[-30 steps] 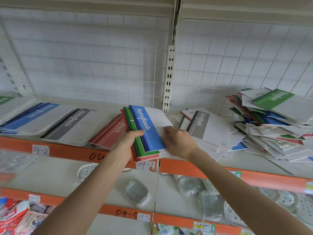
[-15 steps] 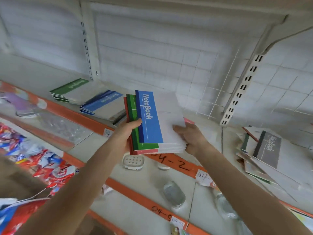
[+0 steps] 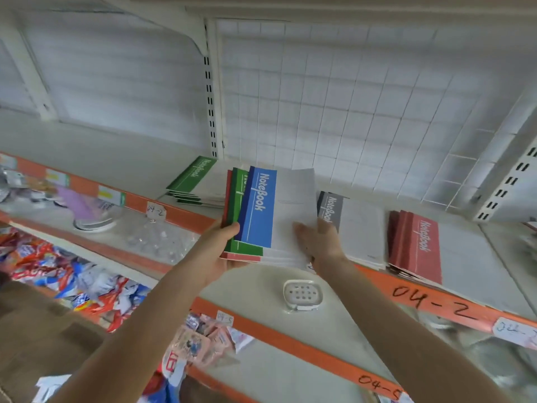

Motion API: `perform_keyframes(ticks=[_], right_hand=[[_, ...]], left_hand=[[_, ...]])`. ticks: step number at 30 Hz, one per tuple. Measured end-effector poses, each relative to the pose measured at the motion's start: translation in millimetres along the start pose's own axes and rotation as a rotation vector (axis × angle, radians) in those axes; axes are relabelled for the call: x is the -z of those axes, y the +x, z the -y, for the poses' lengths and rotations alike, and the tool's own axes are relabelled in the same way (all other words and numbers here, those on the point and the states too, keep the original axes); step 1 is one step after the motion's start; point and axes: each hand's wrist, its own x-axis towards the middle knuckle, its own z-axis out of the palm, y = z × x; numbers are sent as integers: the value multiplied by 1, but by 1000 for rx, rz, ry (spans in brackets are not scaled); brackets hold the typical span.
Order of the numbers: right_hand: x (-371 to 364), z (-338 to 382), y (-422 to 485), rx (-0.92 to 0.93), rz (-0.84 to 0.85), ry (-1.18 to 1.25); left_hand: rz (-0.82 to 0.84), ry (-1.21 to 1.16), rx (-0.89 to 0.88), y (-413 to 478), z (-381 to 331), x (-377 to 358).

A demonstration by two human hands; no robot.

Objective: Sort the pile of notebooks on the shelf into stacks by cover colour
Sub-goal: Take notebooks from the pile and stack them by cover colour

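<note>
Both hands hold a fanned bundle of notebooks (image 3: 261, 210) in the air in front of the shelf; a blue-banded one lies on top, green and red ones beneath. My left hand (image 3: 216, 251) grips the bundle's lower left corner, thumb on the covers. My right hand (image 3: 318, 242) holds its right side, thumb on top. On the shelf (image 3: 180, 212) behind lie a green stack (image 3: 193, 177) at the left, a grey stack (image 3: 353, 225) just right of the bundle, and a red stack (image 3: 415, 245) further right.
An orange price rail marked 04-2 (image 3: 433, 301) edges the shelf. The shelf below carries a white soap dish (image 3: 302, 293), clear plastic items (image 3: 157, 239) and packets (image 3: 72, 274). A perforated upright (image 3: 209, 106) splits the wire-grid back panel.
My view has swung left along the shelf and the held bundle moved with it. The mixed pile at the right has left the view; the green, grey and red stacks now surround the bundle.
</note>
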Motion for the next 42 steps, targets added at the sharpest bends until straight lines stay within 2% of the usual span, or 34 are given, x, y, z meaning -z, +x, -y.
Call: perform_keyframes(ticks=[4,7,12,16,21,25,28,29,30,31,33,35,39,42], right_hand=[[-14,1,2,-40,-48,-35],[-21,2,8,-26,-82,-188],[-18,4,32,11,-262,-319],[-16,12,53,0,-343,-499],[-32,12,70,-54,-285,-699],[-42,11,66,-80,-189,-919],[-42,14,59,51,-197,-1078],[-43,16,56,132,-194,-1041],[-45,18,54,158,-171,-902],[-48,24,48,118,-129,-663],[-53,38,35,-168,49,-43],[-49,45,28,-355,163,312],[-34,42,43,-328,158,439],[-30,41,59,-289,144,444]], left_hand=[[40,50,8,11,-8,14],[53,11,15,17,-9,25],[14,-11,12,24,-18,53],[-22,10,-10,27,-26,80],[-69,-21,-31,30,-39,100],[-7,-3,-90,31,-46,99],[27,29,-134,35,-47,89],[30,24,-142,38,-47,84],[30,12,-147,41,-47,78],[29,0,-147,45,-46,72],[39,-12,-135,53,-44,57],[77,0,-120,61,-42,41],[122,183,-118,78,-42,19],[73,412,-224,89,-48,8]])
